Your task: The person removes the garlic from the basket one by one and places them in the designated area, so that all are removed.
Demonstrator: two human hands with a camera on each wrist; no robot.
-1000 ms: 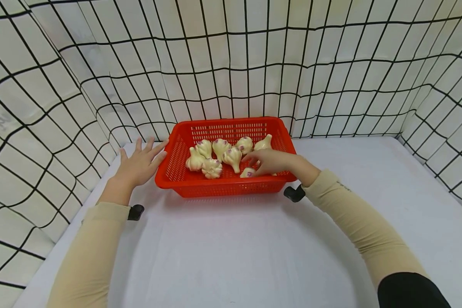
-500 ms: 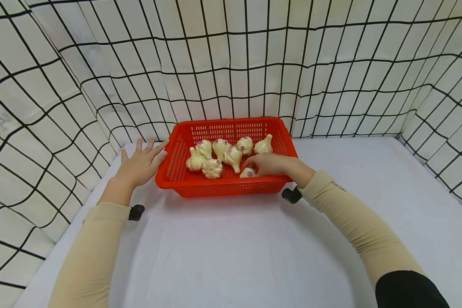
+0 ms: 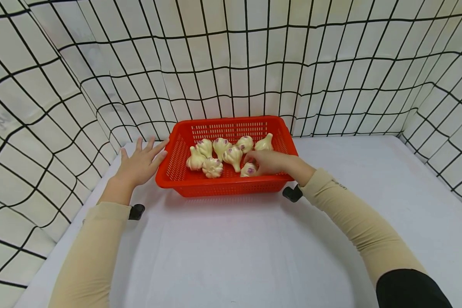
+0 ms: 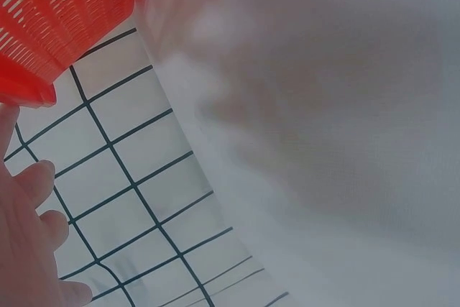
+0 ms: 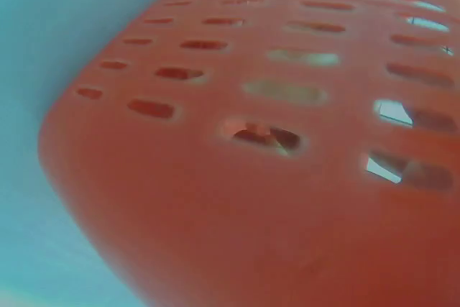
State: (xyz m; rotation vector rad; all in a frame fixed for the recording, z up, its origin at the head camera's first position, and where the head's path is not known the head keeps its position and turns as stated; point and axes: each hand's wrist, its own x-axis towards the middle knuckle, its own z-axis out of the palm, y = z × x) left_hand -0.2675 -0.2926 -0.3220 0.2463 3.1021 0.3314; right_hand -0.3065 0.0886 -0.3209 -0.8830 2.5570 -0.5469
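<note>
A red plastic basket [image 3: 231,187] with slotted walls holds several garlic bulbs [image 3: 212,168], cream with purple marks. Inside its front right part, my right hand [image 3: 271,162] grips one garlic bulb [image 3: 248,170] with curled thumb and fingers; the front rim hides the bulb's underside. My left hand [image 3: 137,166] lies spread at the basket's left end, its fingertips right at the rim. In the left wrist view those fingers [image 4: 36,181] reach up to the basket's corner [image 4: 36,91]. Only the basket's slotted wall [image 5: 215,206] fills the right wrist view, hiding the right hand.
The basket stands on a white tabletop [image 3: 231,248]. Black netting [image 3: 248,68] over white panels rises behind the table and along both sides, close behind the basket.
My right hand has lowered into the basket and closed around the front right garlic bulb, which now shows slightly higher above the front rim. The left hand stays put.
</note>
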